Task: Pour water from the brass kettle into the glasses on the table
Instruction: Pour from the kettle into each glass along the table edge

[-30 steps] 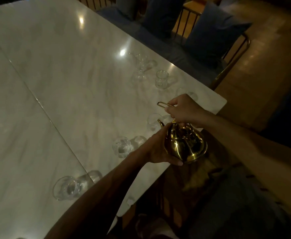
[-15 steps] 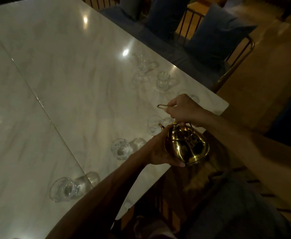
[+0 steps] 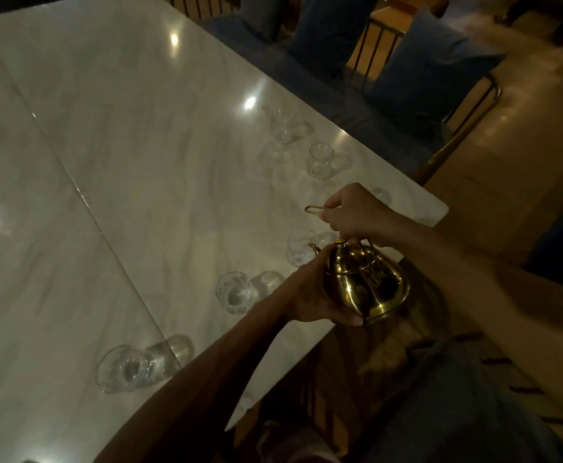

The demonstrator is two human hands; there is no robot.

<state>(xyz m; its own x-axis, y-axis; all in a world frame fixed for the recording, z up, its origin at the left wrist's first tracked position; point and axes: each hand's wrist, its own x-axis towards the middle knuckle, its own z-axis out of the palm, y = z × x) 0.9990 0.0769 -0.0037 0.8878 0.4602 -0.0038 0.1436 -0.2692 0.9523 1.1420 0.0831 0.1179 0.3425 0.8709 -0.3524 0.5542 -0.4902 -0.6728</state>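
The brass kettle hangs over the near edge of the white marble table. My right hand grips its thin wire handle from above. My left hand cups the kettle's belly from the left and below. The spout points at a clear glass just beyond it. More clear glasses stand in a row: one to the left, one near the front, one farther back, and a stemmed one behind that. No stream of water is visible.
Blue cushioned chairs with metal frames line the table's far side. The table's right corner is just behind my right hand. A wooden floor lies to the right. My lap fills the lower right.
The kettle and both hands have stayed almost in place near the glass; the spout tilts slightly closer to it. The view has shifted a little.
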